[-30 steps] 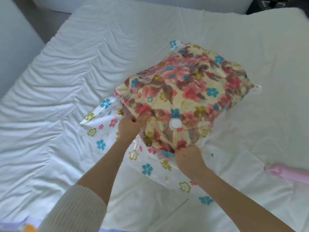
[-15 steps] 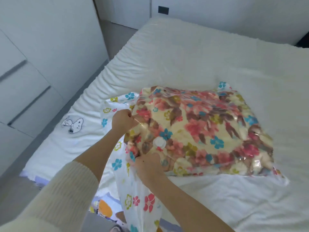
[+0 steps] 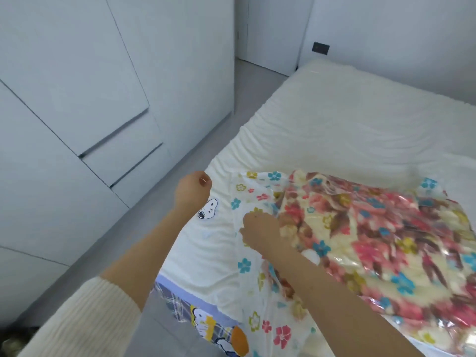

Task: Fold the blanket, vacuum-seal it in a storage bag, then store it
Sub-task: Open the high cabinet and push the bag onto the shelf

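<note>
Blanket (image 3: pixel 373 240), folded and floral, lies inside the clear storage bag (image 3: pixel 247 264) on the near right of the bed (image 3: pixel 347 119). So the folding and bagging look finished.

At far left stands a pale wardrobe (image 3: pixel 77 99) with its doors closed, and a strip of grey floor (image 3: pixel 206 140) runs between it and the bed. The left hand (image 3: pixel 192 190), on an arm in a cream ribbed sleeve (image 3: pixel 85 320), is raised over the bed's edge. Its fingers are curled into a loose fist and nothing shows inside it. Just right of it a cartoon dog print (image 3: pixel 209 208) marks the sheet.

Next comes the right hand (image 3: pixel 260 230), resting on the bag's slack flowered end. Its fingers bend down into the plastic and seem to bunch it, though blur hides the fingertips. The white valve (image 3: pixel 310 256) peeps out beside that forearm. Further right the plastic lies glossy and close over the blanket, which suggests most of the air is already out. I cannot tell whether the seal is complete.

Storing is what remains. The bundle is not yet lifted, and the closed wardrobe is a likely place for it.
</note>
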{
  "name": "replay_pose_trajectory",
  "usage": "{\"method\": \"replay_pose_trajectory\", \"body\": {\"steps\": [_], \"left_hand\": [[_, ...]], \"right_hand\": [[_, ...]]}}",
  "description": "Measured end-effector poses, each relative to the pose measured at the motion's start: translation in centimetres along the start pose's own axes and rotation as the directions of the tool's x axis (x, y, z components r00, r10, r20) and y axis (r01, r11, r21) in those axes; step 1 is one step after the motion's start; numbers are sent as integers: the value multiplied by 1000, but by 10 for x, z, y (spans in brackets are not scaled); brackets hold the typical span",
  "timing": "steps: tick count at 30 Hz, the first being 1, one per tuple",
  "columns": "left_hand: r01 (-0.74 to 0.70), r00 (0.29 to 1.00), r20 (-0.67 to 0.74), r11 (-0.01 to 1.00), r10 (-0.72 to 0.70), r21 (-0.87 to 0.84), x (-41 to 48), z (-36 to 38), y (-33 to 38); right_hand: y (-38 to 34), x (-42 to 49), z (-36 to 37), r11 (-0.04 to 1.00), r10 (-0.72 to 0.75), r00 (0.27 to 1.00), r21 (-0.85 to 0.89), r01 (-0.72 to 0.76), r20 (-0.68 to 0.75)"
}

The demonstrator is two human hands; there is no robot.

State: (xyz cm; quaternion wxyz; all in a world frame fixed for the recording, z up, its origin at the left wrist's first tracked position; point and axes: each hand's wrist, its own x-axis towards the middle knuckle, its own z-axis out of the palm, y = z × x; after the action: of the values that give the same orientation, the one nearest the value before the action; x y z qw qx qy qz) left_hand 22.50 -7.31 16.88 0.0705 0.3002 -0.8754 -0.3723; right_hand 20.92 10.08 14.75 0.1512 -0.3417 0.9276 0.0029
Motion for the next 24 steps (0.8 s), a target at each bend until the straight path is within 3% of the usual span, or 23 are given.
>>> {"method": "replay_pose_trajectory", "body": {"steps": [5,10,13,17,24], "left_hand": [[24,980,-196,1000,-24,1,12,-109,-2],[45,877,-477,999,-51,-25,8,-248,-9],[52,759,-650,999,-32,12,0,-336,-15],[69,531,-847,997,-2,41,-3,-444,-38],[109,264,-958,984,107,140,18,-637,-86]], "right_hand": [[-76,57,-92,981,-153,971,94,172,-183],[-185,93,-198,905,-337,874,136,404,-350],[-261,104,-255,796,-418,770,213,566,-481],[-368,116,-319,605,-470,648,316,731,-599],[-553,145,-422,351,-458,513,383,855,-726]]}}
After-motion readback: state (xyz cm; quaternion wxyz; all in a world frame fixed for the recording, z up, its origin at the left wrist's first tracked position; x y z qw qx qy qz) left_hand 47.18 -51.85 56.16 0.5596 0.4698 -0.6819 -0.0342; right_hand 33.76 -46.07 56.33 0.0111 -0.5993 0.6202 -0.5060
